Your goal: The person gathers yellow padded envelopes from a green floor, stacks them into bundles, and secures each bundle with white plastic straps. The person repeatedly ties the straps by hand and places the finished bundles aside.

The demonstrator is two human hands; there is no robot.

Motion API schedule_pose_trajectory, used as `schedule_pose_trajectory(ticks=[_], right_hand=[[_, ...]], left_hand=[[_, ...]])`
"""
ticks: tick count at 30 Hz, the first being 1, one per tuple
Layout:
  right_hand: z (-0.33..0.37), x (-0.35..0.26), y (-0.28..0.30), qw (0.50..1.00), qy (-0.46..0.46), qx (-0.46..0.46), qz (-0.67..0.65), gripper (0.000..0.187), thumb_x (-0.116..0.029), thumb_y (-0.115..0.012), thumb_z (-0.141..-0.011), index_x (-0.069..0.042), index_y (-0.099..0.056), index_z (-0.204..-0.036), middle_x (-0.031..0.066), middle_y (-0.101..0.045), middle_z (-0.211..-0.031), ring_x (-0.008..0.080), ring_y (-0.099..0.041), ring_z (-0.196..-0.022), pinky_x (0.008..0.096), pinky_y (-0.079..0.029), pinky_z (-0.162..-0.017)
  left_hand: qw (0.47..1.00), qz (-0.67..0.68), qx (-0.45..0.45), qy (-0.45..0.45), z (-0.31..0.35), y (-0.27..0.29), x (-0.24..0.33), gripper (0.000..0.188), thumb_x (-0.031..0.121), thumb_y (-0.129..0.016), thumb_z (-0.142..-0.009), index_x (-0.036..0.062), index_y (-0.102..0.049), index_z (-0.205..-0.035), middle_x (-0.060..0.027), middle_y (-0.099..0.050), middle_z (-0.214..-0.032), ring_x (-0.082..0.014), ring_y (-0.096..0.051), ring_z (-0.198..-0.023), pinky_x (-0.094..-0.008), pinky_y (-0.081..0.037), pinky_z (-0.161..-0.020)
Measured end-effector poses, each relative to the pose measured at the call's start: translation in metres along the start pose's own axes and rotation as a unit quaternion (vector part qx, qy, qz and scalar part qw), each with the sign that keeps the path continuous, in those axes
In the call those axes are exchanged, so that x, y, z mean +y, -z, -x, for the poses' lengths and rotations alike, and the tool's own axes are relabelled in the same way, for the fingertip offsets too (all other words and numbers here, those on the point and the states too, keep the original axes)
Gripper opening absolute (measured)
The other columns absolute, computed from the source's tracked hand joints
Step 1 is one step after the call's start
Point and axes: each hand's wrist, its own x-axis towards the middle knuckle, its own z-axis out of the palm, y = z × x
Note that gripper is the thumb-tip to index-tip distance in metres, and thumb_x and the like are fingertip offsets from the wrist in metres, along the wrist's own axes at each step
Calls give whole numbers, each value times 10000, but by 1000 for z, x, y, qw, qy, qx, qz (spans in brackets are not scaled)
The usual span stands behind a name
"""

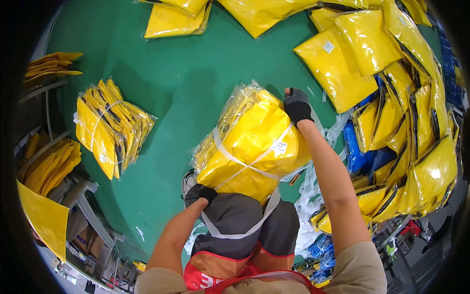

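Observation:
A bundle of yellow, clear-wrapped flat packs leans on my knees in the middle. White strapping band crosses over it, and a loose loop of band hangs across my thighs. My right hand, in a black fingerless glove with a dotted grip surface, is closed at the bundle's upper right edge; what it holds, if anything, is hidden. My left hand, also gloved in black, is at the bundle's lower left corner near the band. Its fingers are mostly hidden. A white label shows on the top pack.
Another strapped yellow bundle stands left on the green floor. Yellow packs pile up along the right, with loose white band beside my right arm. A metal-framed rack with yellow pieces is at far left.

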Motion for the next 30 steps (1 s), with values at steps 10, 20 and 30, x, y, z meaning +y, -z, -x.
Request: schedule_pose_trajectory(ticks=[10,20,30], right_hand=[[-74,57,-85,998,9,-69,4,317,-274,-436,-865,-19,-619,-819,229,-603,-865,400,-564,-815,465,-443,-745],[-96,38,-103,995,90,-46,23,240,-261,-421,-829,-85,-580,-791,182,-607,-766,382,-579,-698,456,-467,-652],[-64,110,-84,964,97,-249,0,324,-295,-518,-821,-39,-623,-990,179,-617,-969,311,-585,-881,375,-461,-764]], left_hand=[[991,105,66,44,-77,-14,6,437,316,-535,-802,81,-511,-1170,-132,-577,-1103,-267,-574,-972,-335,-455,-790],[986,121,106,36,-114,-22,-3,415,294,-508,-833,63,-499,-1178,-130,-571,-1118,-257,-577,-967,-335,-469,-784],[960,78,222,-148,-171,14,-6,394,273,-481,-864,45,-488,-1185,-128,-565,-1133,-247,-580,-962,-334,-483,-778]])
